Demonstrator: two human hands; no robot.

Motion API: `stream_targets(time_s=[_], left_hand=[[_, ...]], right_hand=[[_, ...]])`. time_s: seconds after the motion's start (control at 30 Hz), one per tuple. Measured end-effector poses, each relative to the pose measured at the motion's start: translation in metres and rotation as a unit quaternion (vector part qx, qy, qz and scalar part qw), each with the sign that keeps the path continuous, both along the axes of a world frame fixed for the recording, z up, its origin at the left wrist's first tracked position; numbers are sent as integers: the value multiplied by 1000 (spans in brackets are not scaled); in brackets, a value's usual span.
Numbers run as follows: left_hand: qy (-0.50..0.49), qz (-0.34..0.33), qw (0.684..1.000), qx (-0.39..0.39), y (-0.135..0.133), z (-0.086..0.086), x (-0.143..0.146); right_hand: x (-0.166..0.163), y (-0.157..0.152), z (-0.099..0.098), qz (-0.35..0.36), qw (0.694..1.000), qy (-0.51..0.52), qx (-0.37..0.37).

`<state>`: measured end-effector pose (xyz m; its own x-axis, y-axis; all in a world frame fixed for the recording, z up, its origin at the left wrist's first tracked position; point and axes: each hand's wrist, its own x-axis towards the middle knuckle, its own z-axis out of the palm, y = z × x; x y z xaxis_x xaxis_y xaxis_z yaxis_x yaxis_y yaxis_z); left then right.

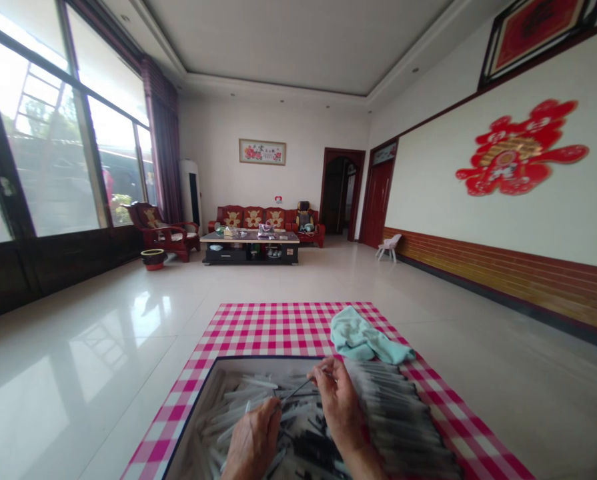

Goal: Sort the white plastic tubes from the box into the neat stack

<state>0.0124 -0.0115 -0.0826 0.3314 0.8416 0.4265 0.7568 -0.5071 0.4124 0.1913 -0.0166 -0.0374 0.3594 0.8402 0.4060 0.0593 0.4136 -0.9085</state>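
A thin dark rod that looks like a pen refill (pixel 297 390) slants between my two hands above an open box. My right hand (pixel 339 407) pinches its upper end between thumb and fingertips. Closed around the lower end is my left hand (pixel 255 437), whose fingertips are partly hidden behind its back. Beneath them, the dark-edged box (pixel 205 381) holds many loose translucent white tubes (pixel 224 419), like pen barrels, and small black pieces (pixel 314 448), like caps. Right of my right hand lies a blurred row of dark-cored pens (pixel 403 420), side by side.
A pink-and-white checked tablecloth (pixel 268 330) covers the table. A crumpled mint-green cloth (pixel 363 335) lies beyond the row of pens. Farther off stand a low coffee table (pixel 251 238), a red wooden sofa (pixel 265 217), an armchair (pixel 161 230) and a small chair (pixel 389 247).
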Motion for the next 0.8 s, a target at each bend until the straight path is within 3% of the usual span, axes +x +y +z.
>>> stream_targets(time_s=[0.17,0.43,0.67,0.8], left_hand=[[-46,-29,998,12,-5,7,1],[-82,-64,995,-2,-12,21,1],[-75,-30,997,7,-10,23,1],[-75,-43,996,14,-10,26,3]], right_hand=[[-2,0,1,2,1000,-7,-11],[2,6,-7,31,993,87,-70],[4,1,-2,-28,998,-15,-46],[-1,-1,-3,44,997,-29,-64]])
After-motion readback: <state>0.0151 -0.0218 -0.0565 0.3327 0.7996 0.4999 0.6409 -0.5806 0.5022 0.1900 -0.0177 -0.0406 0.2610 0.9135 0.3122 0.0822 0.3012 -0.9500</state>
